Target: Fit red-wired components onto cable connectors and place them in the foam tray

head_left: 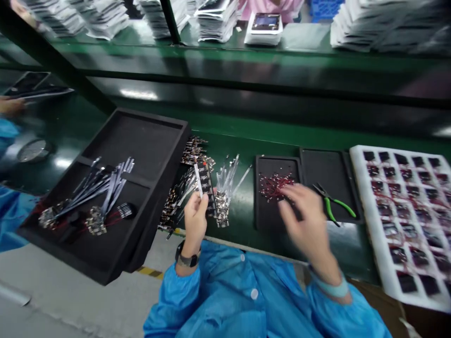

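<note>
My left hand (196, 217) is closed on a narrow white flat cable (198, 179), pinched between thumb and fingers. Right beside it is a dark strip (208, 190) with small parts along it; whether my fingers also grip it I cannot tell. A bundle of flat cables with small circuit boards (222, 206) lies just to the right. My right hand (307, 218), slightly blurred, hovers at a black tray (262, 218), its thumb and fingers apart. Near its fingertips is a pile of short red wires (274, 185) inside that tray.
Green-handled pliers (329, 206) lie across a second black tray (313, 164). At the right stands a white foam tray (384, 263) of small parts. Large black trays (151, 126) holding cable bundles are stacked at left. Paper-like stacks (216, 21) line the upper shelf. A co-worker's sleeve (10, 211) shows far left.
</note>
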A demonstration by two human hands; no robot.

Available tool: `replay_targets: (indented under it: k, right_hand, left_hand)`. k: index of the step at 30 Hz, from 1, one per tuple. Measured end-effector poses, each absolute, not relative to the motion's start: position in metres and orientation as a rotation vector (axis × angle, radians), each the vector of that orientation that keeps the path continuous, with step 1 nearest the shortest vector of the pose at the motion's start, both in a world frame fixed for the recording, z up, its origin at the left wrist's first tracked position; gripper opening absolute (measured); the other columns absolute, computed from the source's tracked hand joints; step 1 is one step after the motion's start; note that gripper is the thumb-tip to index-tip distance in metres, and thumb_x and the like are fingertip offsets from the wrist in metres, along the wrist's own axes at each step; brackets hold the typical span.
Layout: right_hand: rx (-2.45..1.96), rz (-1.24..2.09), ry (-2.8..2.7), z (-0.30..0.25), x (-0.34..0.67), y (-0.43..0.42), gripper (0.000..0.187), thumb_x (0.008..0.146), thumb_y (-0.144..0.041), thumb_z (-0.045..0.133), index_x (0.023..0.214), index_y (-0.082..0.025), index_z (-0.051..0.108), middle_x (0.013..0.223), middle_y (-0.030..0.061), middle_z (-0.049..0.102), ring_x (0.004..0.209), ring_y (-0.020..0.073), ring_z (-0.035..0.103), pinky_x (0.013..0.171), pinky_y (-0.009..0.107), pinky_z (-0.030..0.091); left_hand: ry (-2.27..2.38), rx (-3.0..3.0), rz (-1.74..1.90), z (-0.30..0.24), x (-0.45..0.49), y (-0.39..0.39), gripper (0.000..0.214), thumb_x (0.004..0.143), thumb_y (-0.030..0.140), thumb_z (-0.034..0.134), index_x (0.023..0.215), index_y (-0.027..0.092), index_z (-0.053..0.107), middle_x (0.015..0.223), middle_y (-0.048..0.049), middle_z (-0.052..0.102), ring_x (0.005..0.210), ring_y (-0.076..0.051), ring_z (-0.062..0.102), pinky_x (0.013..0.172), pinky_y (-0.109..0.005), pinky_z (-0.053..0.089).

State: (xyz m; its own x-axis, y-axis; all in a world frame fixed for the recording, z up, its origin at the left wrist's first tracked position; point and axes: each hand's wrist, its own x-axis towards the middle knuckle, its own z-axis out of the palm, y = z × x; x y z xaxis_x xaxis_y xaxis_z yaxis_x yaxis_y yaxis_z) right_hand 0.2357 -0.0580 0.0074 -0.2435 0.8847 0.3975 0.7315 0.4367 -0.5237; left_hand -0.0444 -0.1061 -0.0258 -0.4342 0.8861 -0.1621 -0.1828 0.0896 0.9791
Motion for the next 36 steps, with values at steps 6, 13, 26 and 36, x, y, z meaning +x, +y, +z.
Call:
replay_targets:
  k: [6, 13, 26, 36]
  right_hand:
    - [-2.105, -0.105, -1.737, -0.020, 0.379, -0.015, 0.056, 0.095, -0.054, 0.048, 0.114, -0.007, 0.072, 0.104, 0.0224, 0.070, 0.106, 0.0379, 0.060, 0.102, 0.057, 0.042]
    - [-2.142, -0.343, -1.860, -0.032, 0.350, -0.045, 0.068, 0.096, -0.064, 0.050, 0.125, -0.007, 0.072, 0.144, 0.0283, 0.053, 0.137, 0.0439, 0.038, 0.111, 0.054, 0.033]
    - [-1.997, 0.544, -1.517, 0.001, 0.367, -0.025, 0.036, 0.097, -0.059, 0.052, 0.098, -0.025, 0.062, 0.099, 0.0221, 0.069, 0.090, 0.0307, 0.068, 0.082, 0.047, 0.050]
    - [-1.287, 1.553, -1.584, 0.020, 0.167, -0.085, 0.030, 0.109, -0.049, 0.042, 0.103, -0.023, 0.055, 0.090, 0.0027, 0.064, 0.086, 0.0189, 0.062, 0.083, 0.034, 0.048]
  left_hand:
    - [1.301, 0.787, 1.272, -0.019, -0.011, -0.141, 0.026, 0.097, 0.042, 0.066, 0.103, 0.017, 0.072, 0.107, -0.0097, 0.077, 0.098, -0.022, 0.071, 0.092, -0.032, 0.053]
    - [1.321, 0.652, 1.321, -0.033, -0.011, -0.140, 0.024, 0.095, 0.039, 0.070, 0.100, 0.017, 0.073, 0.093, -0.0048, 0.073, 0.083, -0.017, 0.067, 0.079, -0.026, 0.053]
    - [1.412, 0.588, 1.555, -0.010, -0.028, -0.083, 0.030, 0.094, 0.049, 0.068, 0.100, 0.020, 0.064, 0.066, 0.0063, 0.055, 0.049, -0.006, 0.048, 0.049, -0.016, 0.042]
    - [1.529, 0.724, 1.605, 0.010, -0.009, -0.071, 0.035, 0.097, 0.055, 0.062, 0.098, 0.021, 0.056, 0.054, 0.0092, 0.048, 0.039, -0.006, 0.040, 0.038, -0.016, 0.033]
